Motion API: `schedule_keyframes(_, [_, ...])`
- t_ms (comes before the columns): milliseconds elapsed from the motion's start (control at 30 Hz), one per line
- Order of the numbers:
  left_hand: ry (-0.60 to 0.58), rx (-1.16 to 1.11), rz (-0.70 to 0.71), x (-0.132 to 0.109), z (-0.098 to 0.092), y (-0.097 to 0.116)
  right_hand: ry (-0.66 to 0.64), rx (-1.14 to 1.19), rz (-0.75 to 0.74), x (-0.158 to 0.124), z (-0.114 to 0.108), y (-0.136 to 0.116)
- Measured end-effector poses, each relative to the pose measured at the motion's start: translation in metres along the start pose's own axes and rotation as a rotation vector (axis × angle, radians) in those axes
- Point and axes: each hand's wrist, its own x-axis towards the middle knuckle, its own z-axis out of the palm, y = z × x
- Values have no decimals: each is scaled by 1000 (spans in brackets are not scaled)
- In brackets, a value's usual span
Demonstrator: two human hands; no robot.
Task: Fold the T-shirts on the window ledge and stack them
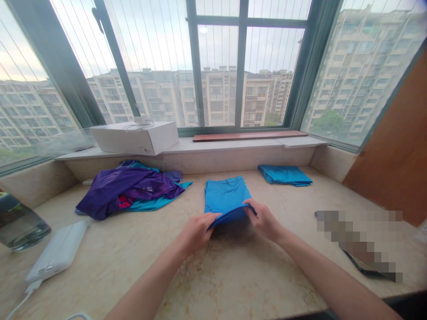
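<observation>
A bright blue folded garment (227, 195), its exact kind hard to tell, lies on the stone counter in front of me. Its near edge is raised off the surface. My left hand (199, 229) pinches the near left corner between thumb and fingers. On the near right corner, my right hand (262, 218) grips the cloth the same way. The far edge of the garment rests flat on the counter. Beyond it to the right sits a second folded blue garment (283, 175), apart from both hands.
A heap of purple and teal clothes (133, 186) lies at left. Nearer are a white power bank (58, 251) with a cable and a clear container (22, 224). A white box (133, 137) stands on the sill beside a reddish-brown strip (250, 135). A partly blurred dark flat object (360, 264) lies right.
</observation>
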Motion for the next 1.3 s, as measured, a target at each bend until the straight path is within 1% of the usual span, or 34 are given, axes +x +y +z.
schedule_keyframes(67, [116,-127,-50,-1,-7,7,-12,69,37,0,-8,-4])
schedule_keyframes(167, [262,-315,-118,-2,-18,18,-117,282,78,1,-20,-13])
schedule_keyframes(233, [318,-438,-188,0,-22,22,-188,440,167,2,-24,-18])
schedule_keyframes(300, [320,-546,-300,2,-21,19,-212,530,300,4,-26,-19])
schedule_keyframes(367, [266,-582,-436,4,-15,10,-218,517,405,5,-25,-15])
schedule_keyframes(433, [215,-528,-528,5,-9,-1,-260,450,428,4,-24,-8])
schedule_keyframes(467, [196,-484,-544,5,-6,-6,-286,409,412,2,-24,-4])
schedule_keyframes(533, [178,-399,-524,3,-2,-15,-323,327,338,0,-23,2])
schedule_keyframes(567, [179,-359,-502,3,0,-17,-320,275,292,-1,-22,3])
schedule_keyframes(633, [185,-282,-455,2,1,-18,-290,147,221,-2,-19,2])
schedule_keyframes(700, [191,-212,-416,2,2,-17,-255,-14,189,-1,-17,-1])
schedule_keyframes(800, [178,-168,-381,3,3,-16,-189,-263,206,1,-17,-3])
schedule_keyframes(900, [158,-149,-345,3,5,-18,-170,-397,268,2,-20,3])
schedule_keyframes(967, [157,-123,-325,3,7,-19,-181,-393,297,0,-23,8])
schedule_keyframes(1067, [155,-71,-304,3,9,-20,-177,-294,312,-5,-24,14])
schedule_keyframes(1200, [137,-2,-297,2,9,-14,-157,-137,302,-7,-15,17])
schedule_keyframes(1300, [135,98,-277,1,6,-11,-122,-75,251,-6,-6,19])
